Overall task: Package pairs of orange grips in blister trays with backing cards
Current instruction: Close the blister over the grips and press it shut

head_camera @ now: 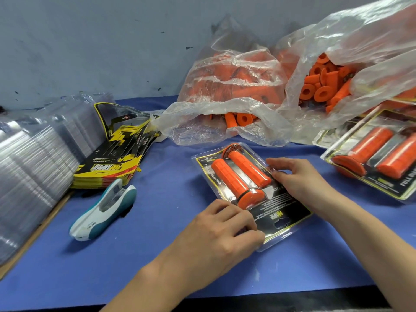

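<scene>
At the far left of the worktop [157, 255] a stack of clear blister trays [33, 167] is seen, and just beside it a fanned pile of yellow-and-black backing cards [117, 154]. A white and teal stapler [103, 210] lies in front of the cards, well apart from the hands and probably wanted for closing the pack.

The pack in hand [252, 194] lies flat near the middle of the worktop, with two orange grips [240, 174] seated side by side in its pockets over a black card. Its near left edge is pinched by the left hand [220, 233], whose fingers are curled down over the clear flange, while its right edge is pressed by the bent fingertips of the right hand [299, 179]; whether the thumb there is under the edge cannot be told. The pack is judged light and thin, its film glossy, slippery and easily creased, so it is best held by the flat margins, not by the raised pockets. The grips look rubbery and would be held firmly without slipping.

Behind, two crumpled plastic bags [225, 86] of loose grips spill toward the pack, and the loose film could be caught when reaching. At the far right a finished pack [371, 158] rests partly under a bag.
</scene>
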